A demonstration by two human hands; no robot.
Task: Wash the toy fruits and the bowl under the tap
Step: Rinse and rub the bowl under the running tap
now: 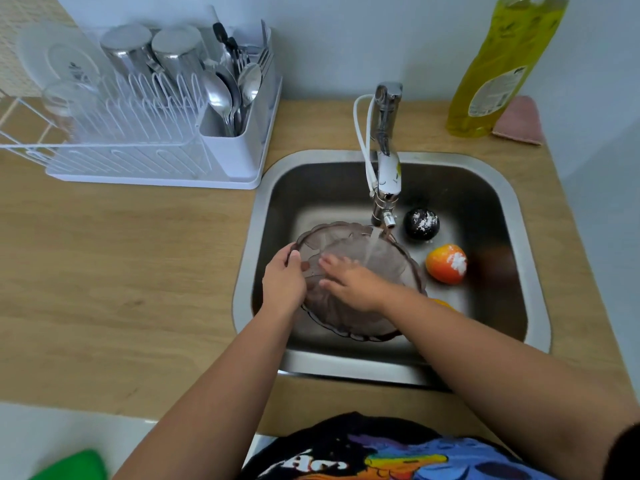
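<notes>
A translucent brown bowl [377, 258] with a scalloped rim is tilted in the steel sink [512, 216], and water from the tap [387, 161] runs onto its upper edge. My left hand [284, 280] grips the bowl's left rim. My right hand [353, 280] lies flat inside the bowl with fingers spread. A dark round toy fruit [421, 224] with white foam sits to the right of the tap's spout. An orange toy fruit [445, 263], also foamy, lies right of the bowl. A yellow-orange piece [445, 303] peeks out behind my right forearm.
A white dish rack [156, 140] with steel cups, cutlery, a glass and a plate stands on the wooden counter [121, 271] left of the sink. A yellow detergent bottle [498, 64] and a pink sponge [519, 121] sit at the back right.
</notes>
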